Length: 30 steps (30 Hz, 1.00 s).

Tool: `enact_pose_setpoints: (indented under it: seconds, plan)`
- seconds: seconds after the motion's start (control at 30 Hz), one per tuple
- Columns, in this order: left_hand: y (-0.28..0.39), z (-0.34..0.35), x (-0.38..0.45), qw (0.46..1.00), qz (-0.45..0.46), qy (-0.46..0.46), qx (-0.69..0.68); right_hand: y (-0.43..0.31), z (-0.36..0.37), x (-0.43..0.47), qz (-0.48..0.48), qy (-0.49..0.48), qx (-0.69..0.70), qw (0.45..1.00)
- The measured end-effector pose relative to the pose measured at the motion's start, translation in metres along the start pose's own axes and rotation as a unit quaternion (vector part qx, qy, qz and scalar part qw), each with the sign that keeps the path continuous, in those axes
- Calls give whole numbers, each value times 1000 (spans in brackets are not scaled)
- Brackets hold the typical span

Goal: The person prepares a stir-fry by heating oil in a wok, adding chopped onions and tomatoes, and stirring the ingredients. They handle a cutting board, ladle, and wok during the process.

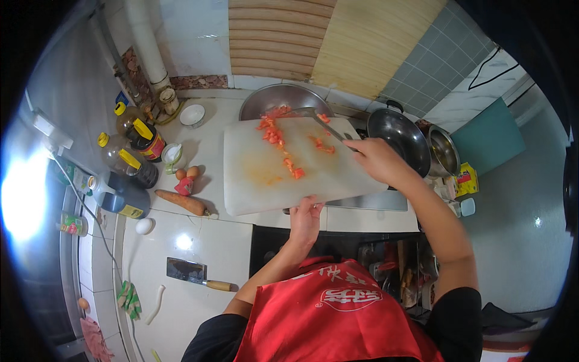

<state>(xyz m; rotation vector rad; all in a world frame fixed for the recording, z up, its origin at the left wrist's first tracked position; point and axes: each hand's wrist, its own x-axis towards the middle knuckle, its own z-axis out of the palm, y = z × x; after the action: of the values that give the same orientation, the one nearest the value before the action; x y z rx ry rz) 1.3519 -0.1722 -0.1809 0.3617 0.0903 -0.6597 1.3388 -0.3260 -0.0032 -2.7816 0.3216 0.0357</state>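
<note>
A white plastic cutting board (244,185) is held up in front of me, with my left hand (306,219) gripping its near edge from below. Chopped red pieces that look like tomato (272,134) trail over the board toward its far edge. My right hand (382,160) grasps the handle of a long metal cooking utensil (332,128), whose head lies at the board's far edge among the pieces. Behind that edge is a large stainless steel bowl (280,92), partly hidden by the board; red pieces show at its near side.
To the right sit a black wok (396,135) and a steel pot (443,149). Bottles (122,197), eggs (193,172) and a carrot (183,202) stand or lie at left. A cleaver (187,270) rests on the near counter, beside a white vegetable stalk (155,305).
</note>
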Motion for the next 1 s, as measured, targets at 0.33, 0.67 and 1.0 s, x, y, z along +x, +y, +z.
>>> enact_pose_setpoints:
  seconds: [0.33,0.67,1.0]
  plan:
    - [-2,-1,-1,999,-13,29,1,-94,-83,-165,85,-160,-22,983]
    - [-11,3,-5,1000,-16,21,4,-70,26,-59,57,-76,-110,989]
    - [-21,5,-5,1000,-15,-2,-14,-41,24,-35,-22,17,-73,997]
